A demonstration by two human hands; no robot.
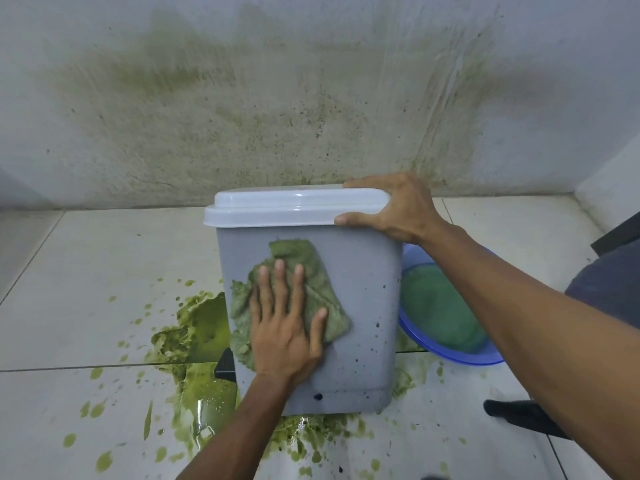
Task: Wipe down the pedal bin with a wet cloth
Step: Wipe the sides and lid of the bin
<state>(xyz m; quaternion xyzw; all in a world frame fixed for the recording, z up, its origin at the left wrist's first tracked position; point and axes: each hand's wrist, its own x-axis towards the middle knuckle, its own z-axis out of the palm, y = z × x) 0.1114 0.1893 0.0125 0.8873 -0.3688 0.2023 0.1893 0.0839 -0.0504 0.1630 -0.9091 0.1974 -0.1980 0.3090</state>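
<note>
The left hand (287, 327), fingers spread flat, presses the cloth (298, 268) (green-stained) against the pedal bin (360, 289), while the right hand (394, 209) grips the lid (294, 206) corner.

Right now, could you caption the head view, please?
Left hand presses green cloth on grey pedal bin; right hand grips lid.

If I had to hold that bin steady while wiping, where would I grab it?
Probably the lid at a top corner, coming from above, as the right hand does now. The lid overhangs the bin, giving a lip for thumb and fingers; the walls below are smooth and taper. The left hand presses the cloth flat.
</note>
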